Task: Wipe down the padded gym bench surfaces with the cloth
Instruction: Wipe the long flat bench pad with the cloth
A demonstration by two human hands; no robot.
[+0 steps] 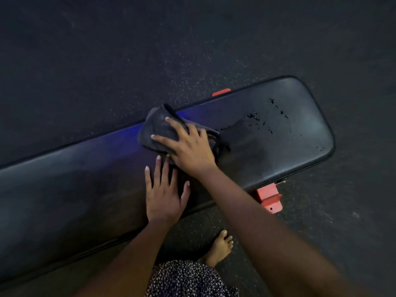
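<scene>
A long black padded bench (289,151) runs from the lower left to the upper right. Dark liquid droplets (255,117) speckle its right end. A dark grey cloth (158,129) lies bunched on the pad near the far edge. My right hand (188,146) presses down on the cloth with fingers spread over it. My left hand (165,191) lies flat on the pad just below, fingers apart, holding nothing.
Red metal frame brackets stick out under the bench at the near side (270,199) and far side (221,92). Dark speckled rubber floor (107,50) surrounds the bench. My bare foot (220,247) stands on the floor close to the near edge.
</scene>
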